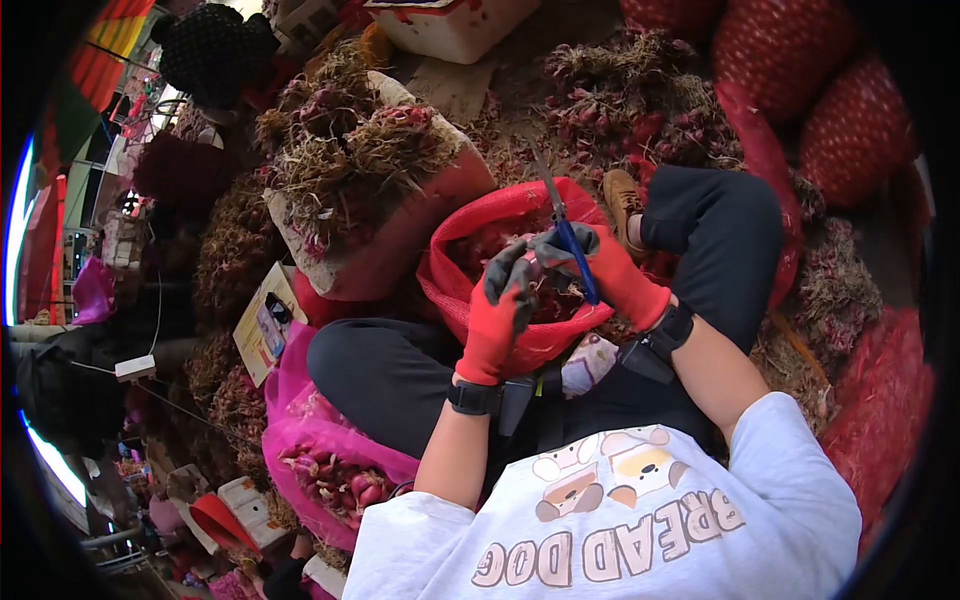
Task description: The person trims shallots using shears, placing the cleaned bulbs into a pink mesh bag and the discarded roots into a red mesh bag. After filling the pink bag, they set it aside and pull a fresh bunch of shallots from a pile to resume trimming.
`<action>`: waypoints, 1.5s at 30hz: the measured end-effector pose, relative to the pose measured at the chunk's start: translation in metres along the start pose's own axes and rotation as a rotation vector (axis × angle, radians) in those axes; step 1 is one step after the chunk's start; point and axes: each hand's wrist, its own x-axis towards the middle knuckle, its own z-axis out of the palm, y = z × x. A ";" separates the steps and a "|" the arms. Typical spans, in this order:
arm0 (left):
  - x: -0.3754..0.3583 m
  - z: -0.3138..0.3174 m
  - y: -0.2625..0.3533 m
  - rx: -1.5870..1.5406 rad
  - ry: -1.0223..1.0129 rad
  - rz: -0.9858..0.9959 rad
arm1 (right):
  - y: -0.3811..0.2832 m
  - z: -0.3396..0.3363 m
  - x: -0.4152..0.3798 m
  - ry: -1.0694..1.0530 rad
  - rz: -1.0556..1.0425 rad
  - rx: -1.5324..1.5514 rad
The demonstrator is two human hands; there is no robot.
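Note:
My left hand (500,305), in a red glove with a dark grey coating, has its fingers curled around a small pinkish shallot (531,262), partly hidden by the gloves. My right hand (615,275), gloved alike, is closed on blue-handled scissors (568,238); their blades point up and away from me. Both hands meet over an open red mesh bag (462,215) between my legs, with shallots and dry scraps inside. Just beyond it, a heap of shallots with dried stalks (350,150) lies on a pale box (400,245).
A pink mesh bag (290,400) of shallots (335,485) stands by my left knee. Full red mesh sacks (790,60) rise at the far right. Bundled shallots (620,95) cover the ground ahead. A white foam box (450,30) sits at the back.

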 end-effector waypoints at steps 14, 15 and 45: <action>0.010 -0.046 -0.004 -0.296 0.014 0.110 | -0.012 -0.005 -0.027 0.146 -0.271 -1.221; 0.009 -0.044 -0.001 -0.296 0.018 0.109 | -0.013 -0.005 -0.026 0.152 -0.303 -1.222; 0.005 -0.043 0.005 -0.004 0.161 0.077 | -0.028 -0.001 -0.029 0.086 -0.226 -1.374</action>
